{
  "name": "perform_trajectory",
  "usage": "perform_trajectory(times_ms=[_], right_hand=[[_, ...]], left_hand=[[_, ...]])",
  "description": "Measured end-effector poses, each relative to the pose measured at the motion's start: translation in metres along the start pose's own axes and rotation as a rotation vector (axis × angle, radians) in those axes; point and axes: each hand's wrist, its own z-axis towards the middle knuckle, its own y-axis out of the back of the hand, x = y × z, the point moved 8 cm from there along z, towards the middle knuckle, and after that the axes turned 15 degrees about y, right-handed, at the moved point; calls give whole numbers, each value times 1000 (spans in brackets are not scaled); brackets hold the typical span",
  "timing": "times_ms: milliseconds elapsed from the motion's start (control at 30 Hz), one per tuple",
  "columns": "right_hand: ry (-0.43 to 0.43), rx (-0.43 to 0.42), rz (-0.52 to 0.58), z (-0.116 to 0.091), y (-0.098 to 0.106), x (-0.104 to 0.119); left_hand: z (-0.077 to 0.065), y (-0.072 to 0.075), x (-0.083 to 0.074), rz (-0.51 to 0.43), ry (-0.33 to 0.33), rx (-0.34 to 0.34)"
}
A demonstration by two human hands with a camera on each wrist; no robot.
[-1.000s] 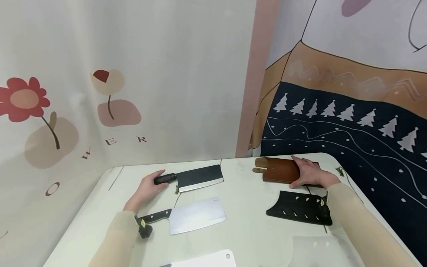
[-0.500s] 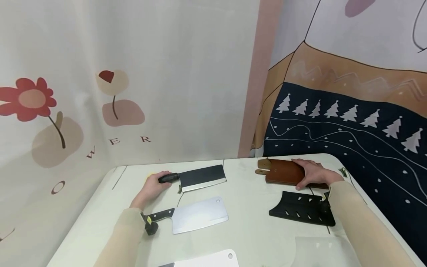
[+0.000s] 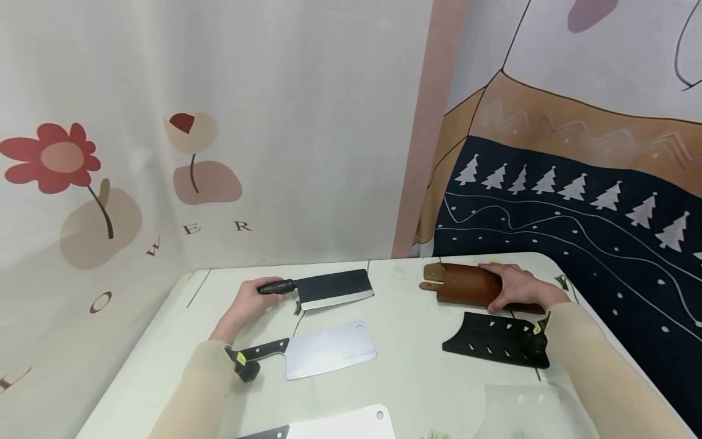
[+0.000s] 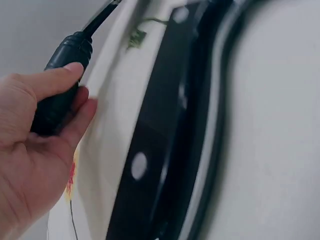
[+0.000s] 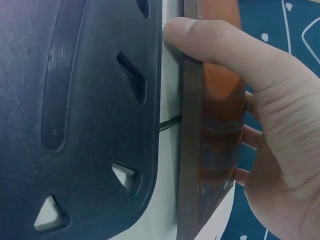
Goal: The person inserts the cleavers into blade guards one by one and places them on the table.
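Observation:
A cleaver with a dark blade and a bright edge (image 3: 336, 289) is at the table's far left-centre. My left hand (image 3: 249, 303) grips its black handle (image 4: 62, 55), thumb on one side and fingers curled on the other in the left wrist view. Across the table at the far right, my right hand (image 3: 518, 288) holds a brown leather knife sheath (image 3: 466, 285) between thumb and fingers. Below the left wrist lies a second cleaver, its silver blade (image 3: 331, 350) joined to a black riveted handle (image 4: 160, 120). A black slotted blade guard (image 3: 493, 339) is just in front of the brown sheath.
Another cleaver with a pale blade (image 3: 342, 425) is at the near edge of view. A translucent blade cover (image 3: 529, 408) sits near right. The white table (image 3: 408, 341) backs onto a hanging curtain (image 3: 307, 134).
The handle end of the dark cleaver has risen slightly with my left hand. My right hand stays on the brown sheath. The head view has shifted a little.

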Motion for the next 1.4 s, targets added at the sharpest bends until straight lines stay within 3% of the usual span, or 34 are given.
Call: perform_trajectory(times_ms=[400, 733, 1067, 1400], right_hand=[[71, -53, -36, 1, 11, 25], [105, -41, -29, 5, 9, 45], [148, -46, -3, 10, 5, 64], [171, -50, -21, 15, 2, 72]], left_hand=[[-5, -2, 5, -381, 42, 151], [-12, -5, -1, -599, 4, 219], [-24, -24, -34, -642, -49, 303], [-23, -40, -42, -643, -48, 345]])
